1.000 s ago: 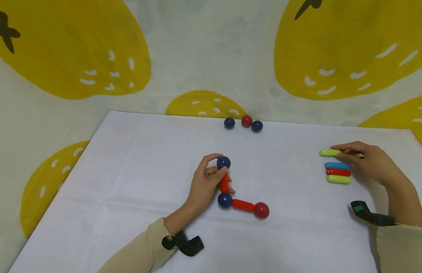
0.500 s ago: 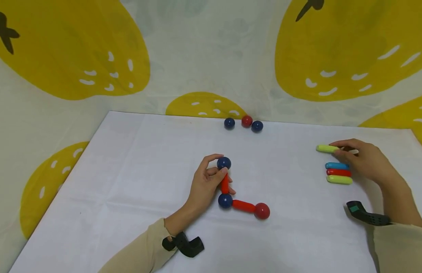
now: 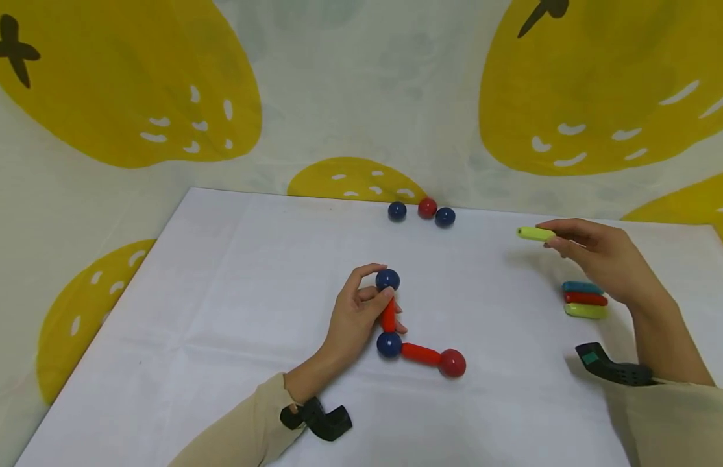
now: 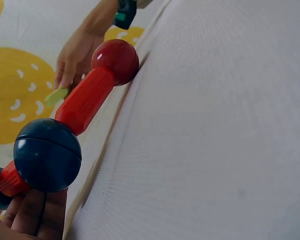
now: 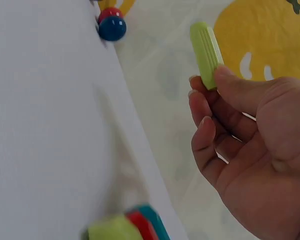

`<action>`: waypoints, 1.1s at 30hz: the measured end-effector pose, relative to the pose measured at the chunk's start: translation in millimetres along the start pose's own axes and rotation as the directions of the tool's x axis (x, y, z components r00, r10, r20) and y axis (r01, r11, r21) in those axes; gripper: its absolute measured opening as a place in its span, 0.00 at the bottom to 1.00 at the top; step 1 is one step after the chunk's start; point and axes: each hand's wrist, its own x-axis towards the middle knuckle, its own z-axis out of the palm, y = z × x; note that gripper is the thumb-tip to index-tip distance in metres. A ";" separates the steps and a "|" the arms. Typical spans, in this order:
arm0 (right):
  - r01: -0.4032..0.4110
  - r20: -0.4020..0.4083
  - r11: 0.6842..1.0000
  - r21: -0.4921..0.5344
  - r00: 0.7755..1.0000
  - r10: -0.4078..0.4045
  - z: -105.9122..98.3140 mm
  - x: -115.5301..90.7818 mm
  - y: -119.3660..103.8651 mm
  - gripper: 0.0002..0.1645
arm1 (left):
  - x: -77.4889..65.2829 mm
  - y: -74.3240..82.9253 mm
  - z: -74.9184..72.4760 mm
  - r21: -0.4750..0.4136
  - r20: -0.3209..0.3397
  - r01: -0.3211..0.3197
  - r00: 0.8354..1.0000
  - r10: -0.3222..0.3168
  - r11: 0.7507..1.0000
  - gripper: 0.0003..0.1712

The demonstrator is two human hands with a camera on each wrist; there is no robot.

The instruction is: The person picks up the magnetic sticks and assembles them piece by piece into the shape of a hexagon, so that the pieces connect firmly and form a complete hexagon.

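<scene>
My left hand point(image 3: 352, 318) grips an L-shaped chain of toy rods and balls at its upper end, thumb and index finger at the top blue ball point(image 3: 387, 279). Below this ball a red rod point(image 3: 388, 318) runs to a second blue ball point(image 3: 389, 345). From there another red rod point(image 4: 85, 101) leads right to a red ball point(image 3: 452, 363). My right hand point(image 3: 603, 253) pinches one end of a lime-green rod point(image 5: 206, 55) between thumb and fingertips, raised above the table, with the rod's free end pointing left in the head view.
A blue rod point(image 3: 582, 287), a red rod point(image 3: 586, 299) and a green rod point(image 3: 586, 311) lie side by side below my right hand. Along the back edge of the white table point(image 3: 268, 272) sit two blue balls point(image 3: 397, 211) and a red ball point(image 3: 428, 208), before a patterned cloth backdrop.
My right hand has lifted the lime-green rod from beside the other rods and carried it up and to the left. My left hand keeps its hold on the chain in place.
</scene>
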 end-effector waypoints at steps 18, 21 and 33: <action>0.131 0.251 0.971 0.200 0.951 -0.180 60.2 33.4 -75.5 0.16 | 2.5 -3.9 -1.6 0.003 0.001 0.005 1.000 -0.005 1.000 0.26; 0.157 0.286 0.969 0.192 0.935 -0.208 71.0 39.0 -82.8 0.16 | 3.1 -4.3 -1.8 0.011 -0.002 0.012 1.000 -0.012 1.000 0.26; 0.200 0.353 0.959 0.200 0.898 -0.261 93.0 46.4 -100.1 0.16 | 5.3 -4.2 -0.9 0.019 -0.004 0.019 1.000 -0.018 1.000 0.26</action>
